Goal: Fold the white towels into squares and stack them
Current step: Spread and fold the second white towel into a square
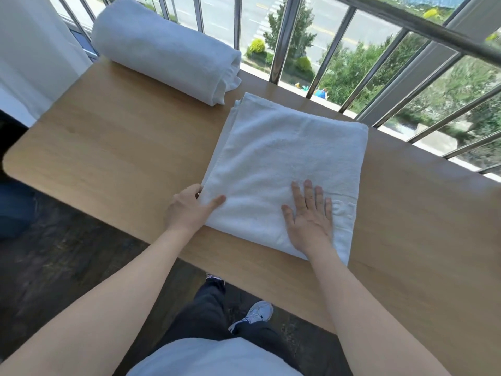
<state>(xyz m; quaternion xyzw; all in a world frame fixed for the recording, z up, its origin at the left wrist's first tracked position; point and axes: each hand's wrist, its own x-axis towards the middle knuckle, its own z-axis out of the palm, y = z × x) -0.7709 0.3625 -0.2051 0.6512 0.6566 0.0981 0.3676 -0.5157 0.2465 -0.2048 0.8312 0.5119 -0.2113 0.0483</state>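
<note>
**Inspection: one towel folded flat under both hands, one rolled at the far corner**

Work surface: a light wooden tabletop set against a metal railing. Street and greenery show beyond the bars. A white curtain hangs at the far left.

Item 1: the folded towel, white, lies flat on the tabletop, right of centre. It is in several layers and its outline is close to a square. Its far edge runs near the railing side. Its near edge sits just inside the tabletop's near edge. Layer edges show stepped along its left side. Raised lettering is visible near its right border but is too faint to read.

Item 2: the rolled towel, white, lies as a loose cylinder at the far left of the tabletop. It is apart from the folded towel and neither hand touches it.

Left hand: at the near left corner of the folded towel. The thumb lies on top of the cloth and the fingers are tucked out of sight at the edge, so the hand pinches that corner.

Right hand: palm down on the near right part of the folded towel. The fingers are straight and spread, resting flat on the cloth and gripping nothing.

Below the tabletop: dark trousers and a light shoe on a dark floor.
</note>
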